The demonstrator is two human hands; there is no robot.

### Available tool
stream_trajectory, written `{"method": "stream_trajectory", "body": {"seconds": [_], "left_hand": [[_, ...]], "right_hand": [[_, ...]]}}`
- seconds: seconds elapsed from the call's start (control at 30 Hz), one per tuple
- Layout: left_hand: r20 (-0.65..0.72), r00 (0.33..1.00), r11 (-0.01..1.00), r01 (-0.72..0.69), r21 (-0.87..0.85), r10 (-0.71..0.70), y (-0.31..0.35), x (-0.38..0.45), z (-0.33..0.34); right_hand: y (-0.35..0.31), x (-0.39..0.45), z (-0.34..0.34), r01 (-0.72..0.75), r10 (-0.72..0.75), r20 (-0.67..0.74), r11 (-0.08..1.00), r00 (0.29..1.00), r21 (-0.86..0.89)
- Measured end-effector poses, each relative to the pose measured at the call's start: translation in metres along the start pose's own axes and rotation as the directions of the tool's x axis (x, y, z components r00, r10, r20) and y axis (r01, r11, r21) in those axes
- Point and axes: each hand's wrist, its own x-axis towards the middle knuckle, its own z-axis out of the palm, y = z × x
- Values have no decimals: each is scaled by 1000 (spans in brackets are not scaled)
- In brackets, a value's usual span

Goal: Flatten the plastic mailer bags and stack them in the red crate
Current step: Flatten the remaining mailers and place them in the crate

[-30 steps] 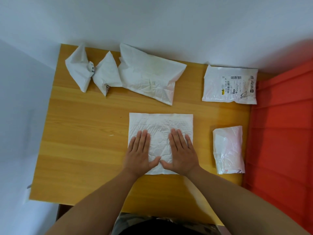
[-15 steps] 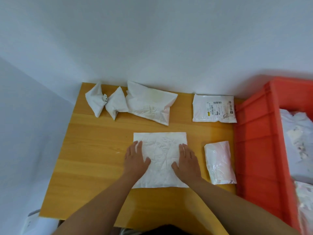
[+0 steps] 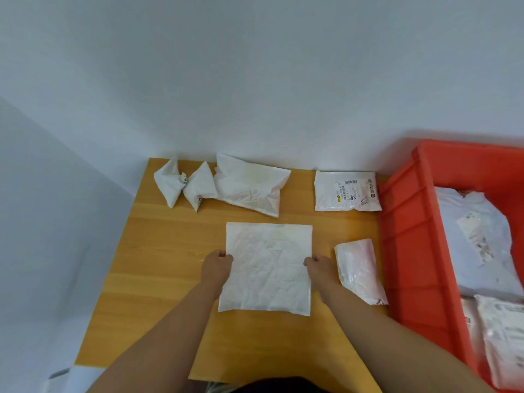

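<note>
A flattened white mailer bag [image 3: 268,268] lies square on the middle of the wooden table [image 3: 158,268]. My left hand [image 3: 217,265] is closed on its left edge and my right hand [image 3: 319,266] on its right edge. The red crate [image 3: 408,251] stands to the right of the table and holds several white mailer bags [image 3: 479,239]. On the table lie other bags: a folded one [image 3: 358,269] beside my right hand, a labelled one [image 3: 346,191] at the back right, a crumpled large one [image 3: 249,185] and a twisted one [image 3: 184,184] at the back left.
White walls close in behind the table and on its left. The crate's tall near wall rises right against the table's right edge. Bare wood shows on the table's left half and along the front edge near my forearms.
My hands slid apart from pressing flat on the bag's middle to its left and right edges, and the fingers closed on it. The view rose and now shows the crate's inside.
</note>
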Motion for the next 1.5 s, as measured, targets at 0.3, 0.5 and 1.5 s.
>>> {"method": "stream_trajectory", "body": {"seconds": [0.3,0.5,1.5], "left_hand": [[99,953,880,-221,-420,286,93,-43,-36],[104,836,812,-482,-329,539,135,-68,-52],[709,588,921,-236,-310,389,253,-198,181]], "right_hand": [[-67,-50,-68,282,-282,-53,893,958,351],[-91,-74,-105,203,-270,-8,704,963,681],[13,-41,-308,304,119,-324,160,939,939]]}}
